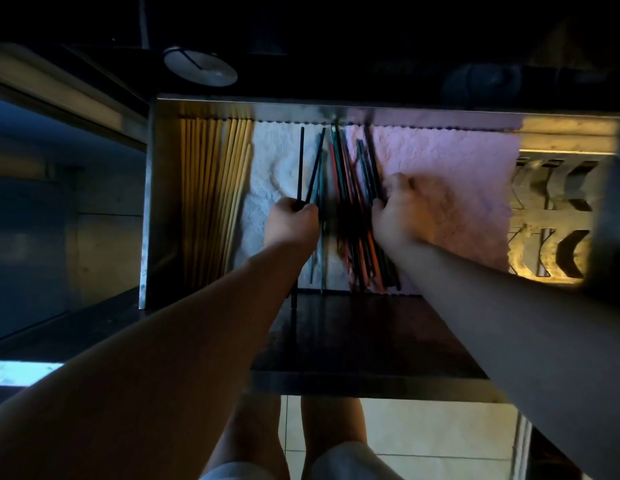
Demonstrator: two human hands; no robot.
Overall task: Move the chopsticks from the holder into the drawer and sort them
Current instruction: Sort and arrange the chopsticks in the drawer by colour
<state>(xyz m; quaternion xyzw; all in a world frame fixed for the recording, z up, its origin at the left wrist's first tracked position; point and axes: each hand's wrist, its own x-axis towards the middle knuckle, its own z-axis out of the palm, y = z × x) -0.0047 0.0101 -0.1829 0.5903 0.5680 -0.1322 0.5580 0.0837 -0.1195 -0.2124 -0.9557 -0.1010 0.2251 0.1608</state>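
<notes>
left hand (292, 221) grips 2 dark chopsticks (310, 168); right hand (402, 209) fingers the coloured pile (350, 188) in the drawer (152, 202).

Round white dish (200, 69), white towel (274, 174), pink towel (457, 174), slotted metal rack (544, 216), tiled floor (423, 431)

Dim, dark edges; warm glare right; hands motion-blurred.

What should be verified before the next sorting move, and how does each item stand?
1. Left hand grips two dark chopsticks: ok.
2. Right hand hold on the mixed pile: cannot tell, blurred.
3. Wooden chopsticks lined along the left side of the drawer: ok.
4. White liner bare beside them for the dark pair: ok.
5. Mixed pile sorted by colour: not ok, sticks cross.
</notes>
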